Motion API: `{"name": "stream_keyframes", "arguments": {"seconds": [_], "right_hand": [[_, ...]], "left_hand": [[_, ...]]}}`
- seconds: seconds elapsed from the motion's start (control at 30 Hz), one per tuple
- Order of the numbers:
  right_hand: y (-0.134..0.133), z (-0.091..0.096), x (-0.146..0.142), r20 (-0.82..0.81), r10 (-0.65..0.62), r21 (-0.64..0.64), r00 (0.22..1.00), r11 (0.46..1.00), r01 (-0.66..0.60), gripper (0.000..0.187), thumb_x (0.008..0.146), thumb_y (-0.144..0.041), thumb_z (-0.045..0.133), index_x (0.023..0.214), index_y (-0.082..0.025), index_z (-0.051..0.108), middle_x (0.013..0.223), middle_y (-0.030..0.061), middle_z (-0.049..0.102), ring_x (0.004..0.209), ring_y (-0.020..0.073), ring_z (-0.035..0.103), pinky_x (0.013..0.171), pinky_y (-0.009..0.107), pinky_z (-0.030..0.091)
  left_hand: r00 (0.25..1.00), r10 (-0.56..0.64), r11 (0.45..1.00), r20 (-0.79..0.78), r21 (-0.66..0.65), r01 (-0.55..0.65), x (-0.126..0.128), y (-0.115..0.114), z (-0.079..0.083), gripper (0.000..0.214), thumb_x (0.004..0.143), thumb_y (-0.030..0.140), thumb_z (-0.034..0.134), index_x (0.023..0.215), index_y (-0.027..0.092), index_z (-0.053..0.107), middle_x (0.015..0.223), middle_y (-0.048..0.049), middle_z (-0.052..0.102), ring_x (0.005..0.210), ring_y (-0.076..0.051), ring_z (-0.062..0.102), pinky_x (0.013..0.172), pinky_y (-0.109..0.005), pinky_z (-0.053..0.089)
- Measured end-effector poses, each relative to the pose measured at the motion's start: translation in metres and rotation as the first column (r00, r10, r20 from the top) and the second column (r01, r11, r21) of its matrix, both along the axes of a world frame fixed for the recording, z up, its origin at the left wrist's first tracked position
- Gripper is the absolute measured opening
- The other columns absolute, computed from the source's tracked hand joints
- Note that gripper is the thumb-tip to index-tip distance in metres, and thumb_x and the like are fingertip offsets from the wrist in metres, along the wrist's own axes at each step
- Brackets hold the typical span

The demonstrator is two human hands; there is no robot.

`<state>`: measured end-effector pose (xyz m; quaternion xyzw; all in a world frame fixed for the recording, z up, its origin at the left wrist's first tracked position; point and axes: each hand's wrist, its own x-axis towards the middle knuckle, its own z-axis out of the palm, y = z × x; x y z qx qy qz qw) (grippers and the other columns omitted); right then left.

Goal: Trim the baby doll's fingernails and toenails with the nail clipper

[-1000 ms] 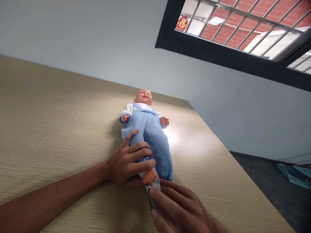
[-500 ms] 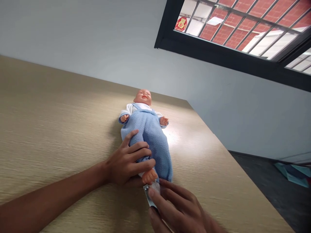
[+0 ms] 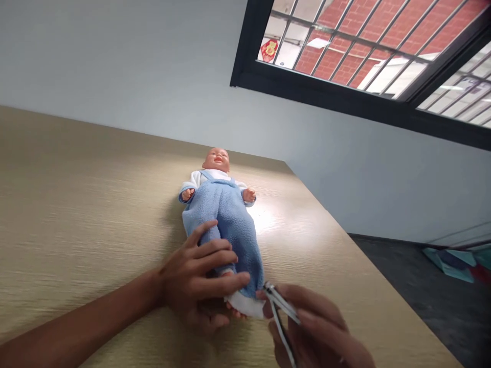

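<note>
A baby doll (image 3: 220, 214) in a blue fleece romper and white shirt lies on its back on a light wooden table (image 3: 76, 204), head pointing away from me. My left hand (image 3: 197, 278) is wrapped round the doll's lower left leg, thumb under the foot. My right hand (image 3: 314, 329) holds a metal nail clipper (image 3: 282, 312) with its jaws just beside the white cuff of the doll's leg, near the foot.
The table's right edge (image 3: 383, 301) drops to a dark floor with a teal object (image 3: 448, 258). A grey wall stands behind, and a black-framed barred window (image 3: 345, 56) looks onto red brick.
My right hand has shifted to the right and turned the clipper, which now shows its open lever. My left hand slid down over the doll's foot. The view has tilted slightly.
</note>
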<state>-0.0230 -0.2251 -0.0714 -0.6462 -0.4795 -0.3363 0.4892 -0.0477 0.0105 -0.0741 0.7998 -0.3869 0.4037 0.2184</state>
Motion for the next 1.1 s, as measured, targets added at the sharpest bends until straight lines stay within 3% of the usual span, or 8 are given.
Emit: {"name": "stream_keyframes", "arguments": {"seconds": [0.07,0.17,0.23,0.33,0.53,0.8,1.0,1.1], "right_hand": [[0.002,0.0,0.007,-0.084,0.003,0.082,0.996,0.997,0.004,0.055,0.077,0.003,0.067,0.126,-0.02,0.056,0.113,0.0091,0.066,0.09,0.0201,0.072,0.057,0.028,0.066],[0.01,0.003,0.016,-0.187,0.06,0.132,0.981,0.991,-0.035,0.052,0.079,0.005,0.061,0.124,-0.021,0.054,0.1,0.0073,0.064,0.093,0.019,0.067,0.064,0.03,0.065],[0.014,0.003,0.019,-0.2,0.076,0.113,0.977,0.992,-0.054,0.052,0.078,0.006,0.06,0.123,-0.02,0.053,0.091,0.0054,0.064,0.094,0.0193,0.065,0.067,0.03,0.063],[0.015,0.001,0.018,-0.196,0.087,0.069,0.977,0.995,-0.075,0.052,0.077,0.005,0.059,0.122,-0.019,0.052,0.098,0.0084,0.063,0.094,0.0196,0.064,0.062,0.026,0.061],[0.016,-0.002,0.014,-0.216,0.093,0.031,0.972,0.996,-0.088,0.044,0.08,-0.001,0.06,0.12,-0.018,0.051,0.104,0.0103,0.062,0.085,0.0179,0.065,0.064,0.03,0.06],[0.017,-0.007,0.022,-0.462,0.025,0.022,0.887,1.0,-0.017,0.034,0.091,-0.015,0.06,0.122,-0.023,0.049,0.111,0.0072,0.059,0.075,0.0122,0.066,0.061,0.025,0.059],[0.017,-0.006,0.023,-0.455,0.038,0.052,0.889,0.999,-0.016,0.033,0.091,-0.017,0.06,0.121,-0.024,0.05,0.112,0.007,0.06,0.093,0.0174,0.068,0.07,0.029,0.061],[0.017,-0.006,0.022,-0.431,0.045,0.07,0.901,0.997,-0.017,0.034,0.09,-0.015,0.06,0.121,-0.024,0.051,0.113,0.0072,0.059,0.101,0.0192,0.066,0.077,0.032,0.062]], "left_hand": [[0.999,-0.04,0.999,0.007,0.034,0.04,-0.002,-0.004,0.002,0.032,0.095,0.041,0.053,0.103,0.013,0.066,0.091,-0.0085,0.071,0.092,-0.022,0.066,0.111,-0.053,0.036],[0.999,-0.053,0.995,-0.006,0.087,0.053,-0.004,-0.009,0.002,0.026,0.096,0.031,0.058,0.077,0.014,0.061,0.07,-0.0031,0.066,0.07,-0.016,0.061,0.097,-0.041,0.049],[0.999,-0.053,0.992,-0.008,0.118,0.054,-0.005,-0.011,0.0,0.033,0.095,0.026,0.061,0.065,0.016,0.054,0.059,0.0,0.058,0.06,-0.013,0.054,0.085,-0.036,0.053],[0.999,-0.051,0.987,-0.004,0.151,0.051,-0.006,-0.014,-0.003,0.035,0.093,0.02,0.063,0.061,0.017,0.05,0.054,0.0023,0.049,0.056,-0.013,0.047,0.075,-0.034,0.052],[0.995,-0.068,0.983,-0.068,0.165,0.078,-0.009,-0.014,0.0,0.019,0.099,0.014,0.049,0.086,0.013,0.063,0.066,-0.0016,0.058,0.06,-0.014,0.052,0.074,-0.036,0.051],[0.972,-0.045,0.998,-0.229,0.032,0.054,-0.014,-0.022,0.005,0.029,0.106,0.028,0.04,0.106,0.007,0.061,0.083,-0.0093,0.063,0.069,-0.018,0.056,0.065,-0.031,0.051],[0.974,0.109,0.994,-0.199,0.024,-0.106,-0.021,-0.02,-0.016,0.047,0.105,0.036,0.04,0.141,0.006,0.045,0.121,-0.0201,0.056,0.109,-0.026,0.06,0.089,-0.036,0.057],[0.951,0.119,0.993,-0.285,0.043,-0.111,-0.023,-0.019,-0.018,0.052,0.104,0.035,0.038,0.148,0.008,0.038,0.129,-0.0213,0.052,0.115,-0.028,0.059,0.091,-0.038,0.058]]}}
